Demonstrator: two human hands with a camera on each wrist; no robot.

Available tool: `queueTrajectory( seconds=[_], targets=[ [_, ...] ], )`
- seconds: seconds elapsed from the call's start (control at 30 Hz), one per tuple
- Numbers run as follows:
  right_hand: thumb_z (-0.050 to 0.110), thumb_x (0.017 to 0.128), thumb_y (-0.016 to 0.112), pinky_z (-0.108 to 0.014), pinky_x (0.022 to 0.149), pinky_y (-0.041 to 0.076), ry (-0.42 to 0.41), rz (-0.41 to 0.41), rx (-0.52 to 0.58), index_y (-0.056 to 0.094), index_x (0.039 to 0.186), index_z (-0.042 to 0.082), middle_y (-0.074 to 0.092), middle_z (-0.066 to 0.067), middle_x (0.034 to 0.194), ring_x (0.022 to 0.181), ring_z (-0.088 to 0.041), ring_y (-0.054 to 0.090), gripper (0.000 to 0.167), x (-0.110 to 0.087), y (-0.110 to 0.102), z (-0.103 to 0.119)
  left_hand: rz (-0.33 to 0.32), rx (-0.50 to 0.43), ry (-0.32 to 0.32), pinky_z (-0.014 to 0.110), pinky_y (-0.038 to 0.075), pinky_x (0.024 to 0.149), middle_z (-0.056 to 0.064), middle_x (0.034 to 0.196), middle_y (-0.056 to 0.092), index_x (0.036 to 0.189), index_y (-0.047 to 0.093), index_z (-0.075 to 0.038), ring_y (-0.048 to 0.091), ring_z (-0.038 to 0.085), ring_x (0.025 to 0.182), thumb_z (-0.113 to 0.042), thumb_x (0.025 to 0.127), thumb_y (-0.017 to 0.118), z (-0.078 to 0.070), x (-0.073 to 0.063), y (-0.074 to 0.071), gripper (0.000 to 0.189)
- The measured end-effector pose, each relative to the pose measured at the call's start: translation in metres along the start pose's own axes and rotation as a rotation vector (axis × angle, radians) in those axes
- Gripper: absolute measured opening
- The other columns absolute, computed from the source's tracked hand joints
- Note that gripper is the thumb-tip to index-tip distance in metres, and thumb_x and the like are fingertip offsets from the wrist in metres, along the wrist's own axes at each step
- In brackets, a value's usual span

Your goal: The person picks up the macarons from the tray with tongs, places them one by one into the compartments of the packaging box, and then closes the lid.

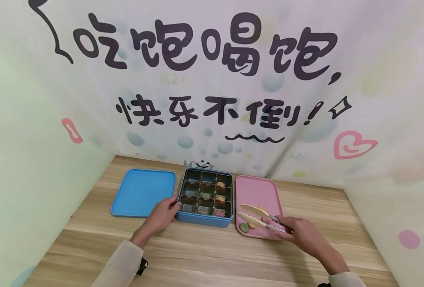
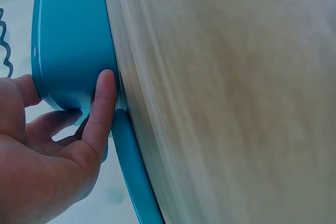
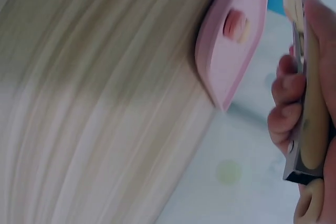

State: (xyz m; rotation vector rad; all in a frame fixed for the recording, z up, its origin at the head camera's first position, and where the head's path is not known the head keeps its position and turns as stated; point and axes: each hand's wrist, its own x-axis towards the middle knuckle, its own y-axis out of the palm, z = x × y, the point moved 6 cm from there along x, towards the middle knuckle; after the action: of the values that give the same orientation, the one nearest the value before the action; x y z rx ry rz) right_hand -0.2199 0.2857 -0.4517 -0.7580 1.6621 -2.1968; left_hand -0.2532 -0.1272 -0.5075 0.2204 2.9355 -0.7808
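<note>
My left hand (image 1: 164,214) grips the left front corner of a blue box (image 1: 204,220), thumb at the rim and other fingers against its side. A dark insert divides the box into several compartments. Small cookies sit in some: yellow, orange and pink ones (image 1: 219,213) down the right column, a green one (image 1: 206,195) in the middle. In my right hand (image 1: 301,235) are tongs (image 1: 250,218), gripped by their handles, arms apart over a pink tray (image 1: 256,189). Under the tongs' tips lie a green cookie (image 1: 244,227) and yellowish ones; a pink cookie (image 3: 235,23) shows in the right wrist view.
A flat blue tray (image 1: 145,191) lies left of the box, close to my left hand. Behind the wooden table (image 1: 204,255) rises a white printed curtain (image 1: 183,87). A pale green wall (image 1: 25,159) stands at the left.
</note>
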Motion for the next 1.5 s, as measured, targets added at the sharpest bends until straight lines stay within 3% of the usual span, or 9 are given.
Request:
queueTrajectory(
  seconds=[0.1, 0.17, 0.33, 0.43, 0.6, 0.87, 1.07, 1.5],
  targets=[
    [0.04, 0.085, 0.077, -0.02, 0.059, 0.039, -0.006, 0.052, -0.003, 0.075, 0.118, 0.011, 0.061, 0.018, 0.078, 0.065, 0.004, 0.043, 0.044, -0.008, -0.004, -0.007, -0.001, 0.001, 0.006, 0.03, 0.046, 0.06, 0.011, 0.093, 0.054, 0.153, 0.034, -0.002, 0.058, 0.019, 0.07, -0.024, 0.104, 0.05, -0.001, 0.0, 0.0, 0.056],
    [0.042, 0.086, 0.075, -0.021, 0.059, 0.038, -0.008, 0.087, 0.002, 0.074, 0.12, 0.011, 0.061, 0.018, 0.078, 0.066, 0.004, 0.043, 0.046, -0.012, -0.005, -0.011, -0.004, 0.0, 0.008, 0.03, 0.046, 0.06, 0.011, 0.092, 0.053, 0.153, 0.034, -0.001, 0.057, 0.019, 0.069, -0.024, 0.104, 0.05, -0.002, 0.0, -0.001, 0.056],
    [0.04, 0.085, 0.076, -0.018, 0.053, 0.032, -0.021, 0.133, 0.03, 0.074, 0.119, 0.016, 0.037, 0.023, 0.064, 0.057, 0.007, 0.033, 0.042, -0.019, -0.007, -0.017, -0.003, -0.001, 0.003, 0.03, 0.046, 0.061, 0.011, 0.094, 0.054, 0.153, 0.034, -0.001, 0.058, 0.02, 0.071, -0.024, 0.104, 0.05, -0.002, -0.001, -0.001, 0.056],
    [0.04, 0.085, 0.077, -0.018, 0.051, 0.031, -0.009, 0.147, 0.02, 0.074, 0.119, 0.015, 0.035, 0.024, 0.064, 0.055, 0.007, 0.03, 0.043, -0.021, -0.007, -0.019, -0.003, -0.002, 0.004, 0.03, 0.046, 0.061, 0.011, 0.094, 0.054, 0.153, 0.034, -0.001, 0.058, 0.021, 0.071, -0.023, 0.104, 0.05, -0.002, -0.001, -0.001, 0.056],
    [0.043, 0.085, 0.075, -0.018, 0.05, 0.03, 0.053, 0.147, -0.062, 0.073, 0.12, 0.012, 0.037, 0.021, 0.063, 0.054, 0.006, 0.031, 0.047, -0.022, -0.008, -0.023, 0.001, -0.008, -0.002, 0.031, 0.045, 0.06, 0.011, 0.093, 0.053, 0.153, 0.034, -0.001, 0.057, 0.021, 0.07, -0.024, 0.104, 0.05, -0.002, -0.001, 0.0, 0.056],
    [0.042, 0.083, 0.077, -0.022, 0.053, 0.035, 0.106, 0.126, -0.158, 0.076, 0.116, 0.018, 0.042, 0.021, 0.064, 0.057, 0.003, 0.035, 0.041, -0.022, -0.008, -0.027, 0.005, -0.008, -0.005, 0.031, 0.044, 0.06, 0.011, 0.093, 0.053, 0.154, 0.033, -0.002, 0.057, 0.023, 0.07, -0.024, 0.105, 0.05, -0.002, -0.002, 0.001, 0.056],
    [0.041, 0.083, 0.077, -0.025, 0.054, 0.041, 0.115, 0.113, -0.163, 0.076, 0.116, 0.019, 0.06, 0.018, 0.074, 0.061, 0.002, 0.042, 0.039, -0.023, -0.008, -0.029, 0.005, -0.012, -0.004, 0.031, 0.046, 0.062, 0.011, 0.096, 0.054, 0.153, 0.033, -0.001, 0.058, 0.02, 0.071, -0.024, 0.105, 0.05, -0.002, -0.002, 0.001, 0.056],
    [0.042, 0.087, 0.074, -0.022, 0.054, 0.037, 0.148, 0.118, -0.105, 0.074, 0.121, 0.019, 0.058, 0.019, 0.073, 0.06, 0.001, 0.04, 0.041, -0.02, -0.005, -0.029, -0.002, 0.0, 0.007, 0.031, 0.046, 0.061, 0.012, 0.098, 0.056, 0.153, 0.034, 0.0, 0.059, 0.022, 0.072, -0.024, 0.104, 0.051, -0.002, -0.001, 0.0, 0.056]
  ],
)
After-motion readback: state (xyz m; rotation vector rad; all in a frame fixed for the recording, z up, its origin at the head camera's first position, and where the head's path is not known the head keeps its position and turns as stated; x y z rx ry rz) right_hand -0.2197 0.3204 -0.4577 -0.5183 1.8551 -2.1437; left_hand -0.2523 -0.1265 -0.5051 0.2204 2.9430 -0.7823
